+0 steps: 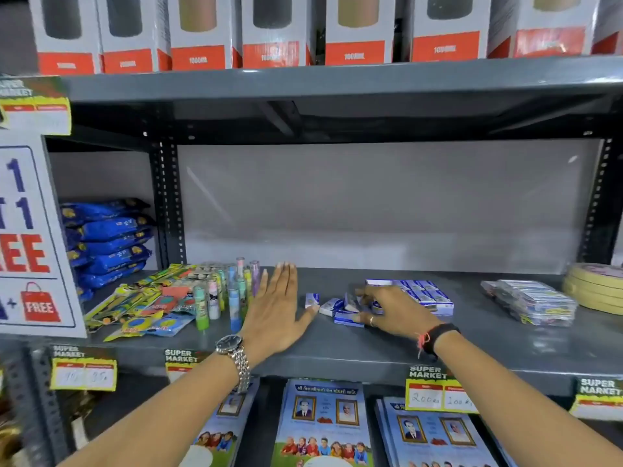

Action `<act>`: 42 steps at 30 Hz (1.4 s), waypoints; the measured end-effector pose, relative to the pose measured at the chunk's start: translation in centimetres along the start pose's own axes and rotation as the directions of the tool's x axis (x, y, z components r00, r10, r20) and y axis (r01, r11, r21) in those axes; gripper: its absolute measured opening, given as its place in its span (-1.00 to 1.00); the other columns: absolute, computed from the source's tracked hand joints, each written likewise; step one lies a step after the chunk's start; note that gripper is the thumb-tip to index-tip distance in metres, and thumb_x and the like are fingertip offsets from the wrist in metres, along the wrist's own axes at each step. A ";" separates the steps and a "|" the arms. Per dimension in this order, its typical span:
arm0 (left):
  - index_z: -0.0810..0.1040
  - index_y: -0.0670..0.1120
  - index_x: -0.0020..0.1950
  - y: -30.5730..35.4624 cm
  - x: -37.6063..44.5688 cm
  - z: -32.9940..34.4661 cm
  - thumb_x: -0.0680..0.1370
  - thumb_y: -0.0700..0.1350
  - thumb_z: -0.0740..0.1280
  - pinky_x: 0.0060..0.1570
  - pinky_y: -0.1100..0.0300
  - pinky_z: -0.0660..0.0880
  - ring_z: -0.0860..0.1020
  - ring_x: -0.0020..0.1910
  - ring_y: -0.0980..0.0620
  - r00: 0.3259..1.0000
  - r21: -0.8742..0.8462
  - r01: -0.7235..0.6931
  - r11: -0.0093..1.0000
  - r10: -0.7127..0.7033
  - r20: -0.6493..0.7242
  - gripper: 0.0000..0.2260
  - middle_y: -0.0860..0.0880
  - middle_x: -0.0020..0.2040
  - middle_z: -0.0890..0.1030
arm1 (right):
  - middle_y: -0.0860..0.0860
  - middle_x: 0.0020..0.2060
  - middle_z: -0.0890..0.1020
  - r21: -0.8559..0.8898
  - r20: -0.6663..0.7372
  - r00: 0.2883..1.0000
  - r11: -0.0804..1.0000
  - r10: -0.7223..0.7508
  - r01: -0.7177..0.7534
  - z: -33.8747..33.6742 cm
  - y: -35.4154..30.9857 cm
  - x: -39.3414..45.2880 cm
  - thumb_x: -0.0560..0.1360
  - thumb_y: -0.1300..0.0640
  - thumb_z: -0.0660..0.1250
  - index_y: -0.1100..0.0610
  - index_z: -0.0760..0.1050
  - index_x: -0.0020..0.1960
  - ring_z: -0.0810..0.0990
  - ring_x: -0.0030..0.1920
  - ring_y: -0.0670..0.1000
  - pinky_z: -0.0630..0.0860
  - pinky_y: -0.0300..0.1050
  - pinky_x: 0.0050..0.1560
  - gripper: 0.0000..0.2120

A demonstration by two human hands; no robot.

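The left hand is standing on its edge on the shelf, released, fingers straight and together like a little wall. Its thumb is touching a single box that is standing upright just beside it. The right hand is reaching over the loose boxes, fingers curled down around a few of them and grasping them. They are lying tumbled on the grey shelf, between the two hands.

These look like small, light cardboard cartons in blue and white. They are probably stiff enough to pinch, easy to crush at the flaps and quick to slide on the smooth painted metal. I would be taking each one by its two long sides, or sweeping several together against the flat left palm.

Right behind the right hand, a neat stack of the same cartons is lying in rows. On the far side of the left hand, upright tubes are crowding close enough that a careless push could topple them.
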State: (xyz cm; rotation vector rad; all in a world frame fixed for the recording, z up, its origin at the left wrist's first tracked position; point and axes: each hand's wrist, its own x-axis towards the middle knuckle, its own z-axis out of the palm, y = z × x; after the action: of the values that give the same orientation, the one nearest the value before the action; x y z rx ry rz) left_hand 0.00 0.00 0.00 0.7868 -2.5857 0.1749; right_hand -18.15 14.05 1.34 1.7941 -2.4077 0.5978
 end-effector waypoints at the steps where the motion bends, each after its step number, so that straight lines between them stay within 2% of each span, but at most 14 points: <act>1: -0.19 -0.19 0.53 -0.2 -0.3 0.3 0.58 0.26 -0.05 0.49 0.08 -0.25 -0.20 0.54 -0.01 1.000 0.007 0.003 1.000 -0.003 0.022 -0.28 -0.13 0.57 -0.16 | 0.08 0.17 0.61 0.008 -0.002 1.000 1.000 0.012 -0.012 0.2 0.2 -0.1 0.43 -0.09 0.36 0.08 0.43 0.24 0.56 0.14 0.05 0.49 -0.07 0.17 -0.55; 4: -0.11 -0.19 0.55 -0.7 -0.9 1.2 0.59 0.25 -0.04 0.50 0.09 -0.19 -0.13 0.55 0.00 0.993 -0.021 0.002 1.000 0.001 0.119 -0.30 -0.12 0.58 -0.08 | 0.06 0.18 0.60 0.028 -0.006 0.999 0.999 0.038 -0.038 0.3 0.2 -0.8 0.40 -0.11 0.38 0.10 0.43 0.26 0.56 0.16 0.03 0.49 -0.10 0.20 -0.50; 9: -0.17 -0.15 0.55 -0.8 -1.2 1.7 0.59 0.25 -0.03 0.50 0.10 -0.18 -0.15 0.55 0.04 0.959 -0.135 0.058 0.989 -0.017 0.283 -0.30 -0.08 0.57 -0.15 | 0.04 0.09 0.64 0.097 -0.079 0.996 0.995 0.044 -0.037 1.2 0.3 -1.1 0.42 -0.02 0.39 0.07 0.48 0.21 0.58 0.08 -0.04 0.43 -0.27 0.10 -0.60; 14: -0.10 -0.12 0.56 -0.7 -1.2 1.7 0.59 0.26 -0.09 0.49 0.10 -0.21 -0.15 0.55 0.03 0.928 -0.133 0.075 0.988 -0.021 0.372 -0.34 -0.08 0.57 -0.16 | -0.02 -0.07 0.67 0.196 -0.174 0.981 0.979 0.089 -0.055 1.4 0.3 -1.5 0.36 -0.02 0.45 0.07 0.53 0.10 0.60 -0.01 -0.08 0.51 -0.23 0.07 -0.64; 18: -0.07 -0.10 0.56 -0.7 -1.1 2.0 0.59 0.26 -0.10 0.49 0.10 -0.18 -0.12 0.55 0.04 0.928 -0.124 0.068 0.990 -0.017 0.372 -0.35 -0.05 0.58 -0.11 | -0.08 -0.14 0.68 0.251 -0.298 0.944 0.966 0.138 -0.062 0.6 0.5 -1.9 0.37 0.00 0.45 0.08 0.61 -0.03 0.58 -0.09 -0.17 0.37 -0.53 -0.09 -0.77; 21: -0.06 -0.09 0.56 -0.9 -1.0 2.3 0.58 0.27 -0.11 0.49 0.10 -0.17 -0.11 0.55 0.05 0.933 -0.116 0.062 0.991 -0.016 0.359 -0.35 -0.04 0.58 -0.10 | -0.07 -0.11 0.70 0.265 -0.423 0.878 0.957 0.224 -0.116 -0.1 1.4 -2.3 0.37 0.01 0.45 0.10 0.64 -0.06 0.60 -0.06 -0.15 0.42 -0.36 0.00 -0.79; 24: -0.06 -0.09 0.56 -0.8 -1.0 2.4 0.59 0.27 -0.10 0.49 0.10 -0.16 -0.10 0.55 0.05 0.935 -0.118 0.062 0.991 -0.017 0.354 -0.35 -0.04 0.58 -0.10 | 0.08 -0.05 0.72 0.250 -0.528 0.796 0.950 0.297 -0.189 -0.7 2.8 -2.5 0.39 0.02 0.44 0.15 0.65 -0.03 0.66 -0.04 0.04 0.53 -0.17 -0.04 -0.76; 27: -0.05 -0.09 0.56 -0.8 -1.0 2.4 0.58 0.27 -0.10 0.49 0.10 -0.16 -0.09 0.55 0.05 0.939 -0.117 0.061 0.991 -0.017 0.343 -0.35 -0.04 0.58 -0.08 | 0.17 -0.01 0.71 0.198 -0.531 0.775 0.939 0.343 -0.280 -0.9 3.4 -2.4 0.40 0.04 0.43 0.19 0.64 0.01 0.66 -0.08 0.13 0.57 -0.10 -0.14 -0.72; 31: -0.05 -0.09 0.56 -0.8 -0.9 2.5 0.58 0.27 -0.09 0.49 0.11 -0.15 -0.08 0.55 0.06 0.943 -0.118 0.064 0.991 -0.021 0.332 -0.35 -0.03 0.58 -0.07 | 0.18 0.01 0.69 0.165 -0.477 0.798 0.929 0.368 -0.330 -0.5 3.4 -1.8 0.39 0.04 0.44 0.19 0.65 -0.01 0.59 -0.22 0.08 0.43 -0.24 -0.28 -0.74; 35: -0.04 -0.09 0.55 -0.7 -1.0 2.5 0.59 0.26 -0.09 0.50 0.10 -0.14 -0.08 0.55 0.06 0.944 -0.117 0.063 0.991 -0.021 0.329 -0.36 -0.03 0.58 -0.06 | 0.16 -0.01 0.70 0.160 -0.445 0.816 0.929 0.370 -0.334 -0.5 3.5 -1.8 0.39 0.02 0.44 0.18 0.65 -0.02 0.64 -0.06 0.11 0.43 -0.20 -0.22 -0.73; 42: -0.04 -0.09 0.55 -0.6 -1.0 2.4 0.59 0.26 -0.09 0.50 0.10 -0.13 -0.07 0.55 0.06 0.946 -0.119 0.064 0.991 -0.023 0.324 -0.36 -0.03 0.58 -0.06 | 0.17 0.01 0.69 0.086 -0.374 0.865 0.941 0.334 -0.326 -0.4 3.7 -1.1 0.45 0.03 0.37 0.19 0.62 0.06 0.64 0.00 0.13 0.52 -0.13 -0.15 -0.72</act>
State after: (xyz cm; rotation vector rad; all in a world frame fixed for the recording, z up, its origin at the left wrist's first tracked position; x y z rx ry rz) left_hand 0.26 -0.59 -2.57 0.8870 -2.8447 -0.1453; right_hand -21.35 16.03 0.45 1.1289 -2.4353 0.9108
